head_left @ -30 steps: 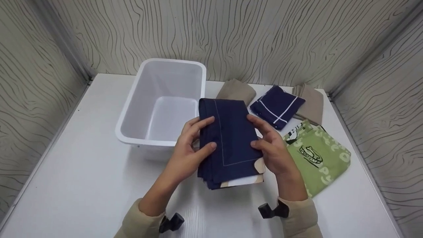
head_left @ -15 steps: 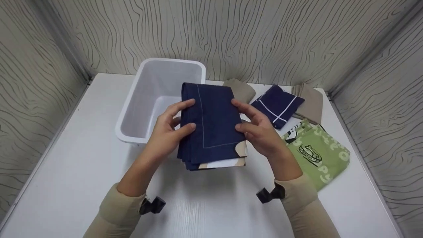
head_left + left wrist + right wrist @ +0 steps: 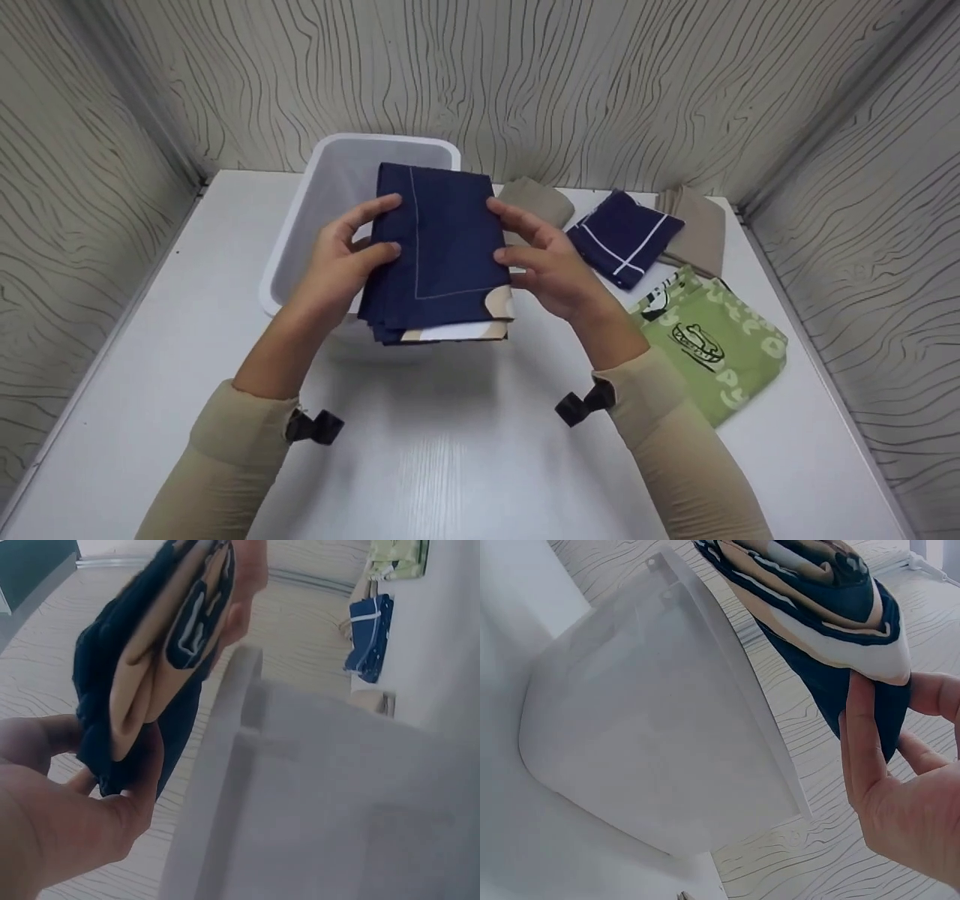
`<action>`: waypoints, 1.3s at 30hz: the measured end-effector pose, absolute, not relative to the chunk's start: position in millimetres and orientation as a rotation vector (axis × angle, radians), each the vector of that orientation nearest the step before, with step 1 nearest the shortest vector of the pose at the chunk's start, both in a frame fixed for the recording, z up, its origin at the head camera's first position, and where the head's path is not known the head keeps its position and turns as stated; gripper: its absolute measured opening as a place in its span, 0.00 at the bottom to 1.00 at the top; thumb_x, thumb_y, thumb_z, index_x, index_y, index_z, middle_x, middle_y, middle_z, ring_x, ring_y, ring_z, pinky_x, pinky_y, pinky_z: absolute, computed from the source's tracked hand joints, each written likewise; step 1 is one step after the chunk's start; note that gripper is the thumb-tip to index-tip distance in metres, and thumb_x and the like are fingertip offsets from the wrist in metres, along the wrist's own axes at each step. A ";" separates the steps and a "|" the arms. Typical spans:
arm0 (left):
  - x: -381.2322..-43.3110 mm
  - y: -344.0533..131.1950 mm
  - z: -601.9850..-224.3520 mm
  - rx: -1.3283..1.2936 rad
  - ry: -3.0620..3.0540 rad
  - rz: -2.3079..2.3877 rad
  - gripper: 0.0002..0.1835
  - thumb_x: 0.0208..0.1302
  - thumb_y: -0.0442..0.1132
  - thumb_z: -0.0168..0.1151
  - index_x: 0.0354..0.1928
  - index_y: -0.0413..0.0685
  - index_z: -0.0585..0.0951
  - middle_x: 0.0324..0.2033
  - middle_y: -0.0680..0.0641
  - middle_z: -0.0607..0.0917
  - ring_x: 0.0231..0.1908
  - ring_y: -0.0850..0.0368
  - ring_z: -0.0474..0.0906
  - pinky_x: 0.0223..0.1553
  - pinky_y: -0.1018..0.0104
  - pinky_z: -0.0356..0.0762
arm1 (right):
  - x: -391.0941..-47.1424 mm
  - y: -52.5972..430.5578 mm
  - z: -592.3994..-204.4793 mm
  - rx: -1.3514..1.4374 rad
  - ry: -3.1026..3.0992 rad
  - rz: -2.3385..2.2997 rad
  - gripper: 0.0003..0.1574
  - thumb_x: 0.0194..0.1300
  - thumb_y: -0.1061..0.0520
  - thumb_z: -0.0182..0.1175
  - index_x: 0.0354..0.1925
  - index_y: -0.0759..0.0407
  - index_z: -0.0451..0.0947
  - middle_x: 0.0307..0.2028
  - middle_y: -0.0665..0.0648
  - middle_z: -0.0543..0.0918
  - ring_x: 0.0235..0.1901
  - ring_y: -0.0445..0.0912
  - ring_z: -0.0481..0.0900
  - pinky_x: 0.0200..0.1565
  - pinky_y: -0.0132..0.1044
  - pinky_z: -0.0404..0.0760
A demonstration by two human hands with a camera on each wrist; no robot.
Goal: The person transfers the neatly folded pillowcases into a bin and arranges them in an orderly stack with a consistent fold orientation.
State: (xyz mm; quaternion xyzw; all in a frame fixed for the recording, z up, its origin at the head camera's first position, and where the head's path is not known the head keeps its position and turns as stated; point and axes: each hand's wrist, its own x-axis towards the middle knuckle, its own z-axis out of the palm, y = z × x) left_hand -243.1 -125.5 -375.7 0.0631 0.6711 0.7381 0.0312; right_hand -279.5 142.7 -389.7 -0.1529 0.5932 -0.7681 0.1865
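Note:
A folded navy cloth with a thin pale stitched line and beige-and-white patterned layers is held up between both hands. My left hand pinches its left edge, thumb on top and fingers beneath. The opposite edge is gripped the same way by my right hand. In the right wrist view the cloth shows its several folded layers, above the rim of the white plastic tub. From the head view, the cloth covers the near right part of the tub; the tub's floor is hidden.
Right of the tub lie a folded taupe cloth, a navy cloth with white lines, another taupe cloth and a green printed cloth. Wood-patterned panels enclose the white table at the back and sides.
Both hands have carried the folded navy cloth left and away from me, from beside the tub to over its near right part. The grip looks the same, and the other cloths stay put.

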 end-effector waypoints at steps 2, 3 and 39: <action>-248.5 -129.4 -376.5 0.171 2.066 2.279 0.32 0.60 0.23 0.54 0.67 0.47 0.70 0.63 0.48 0.67 0.50 0.53 0.78 0.43 0.67 0.83 | -282.4 138.8 -390.6 -0.424 1.683 -2.146 0.42 0.61 0.70 0.59 0.71 0.52 0.63 0.66 0.56 0.64 0.63 0.52 0.68 0.54 0.51 0.80; -250.7 -131.3 -376.8 0.159 2.068 2.276 0.32 0.59 0.23 0.54 0.67 0.47 0.70 0.63 0.48 0.67 0.50 0.54 0.78 0.43 0.67 0.83 | -283.8 136.8 -391.2 -0.419 1.694 -2.137 0.42 0.61 0.69 0.60 0.71 0.51 0.63 0.66 0.56 0.64 0.63 0.53 0.68 0.54 0.52 0.80; -299.1 -179.0 -361.6 0.129 2.608 1.672 0.25 0.65 0.28 0.55 0.65 0.44 0.73 0.68 0.40 0.69 0.59 0.44 0.75 0.58 0.52 0.76 | -320.7 76.1 -377.4 -0.414 2.230 -1.758 0.45 0.56 0.71 0.61 0.70 0.50 0.64 0.63 0.56 0.70 0.47 0.52 0.83 0.39 0.43 0.87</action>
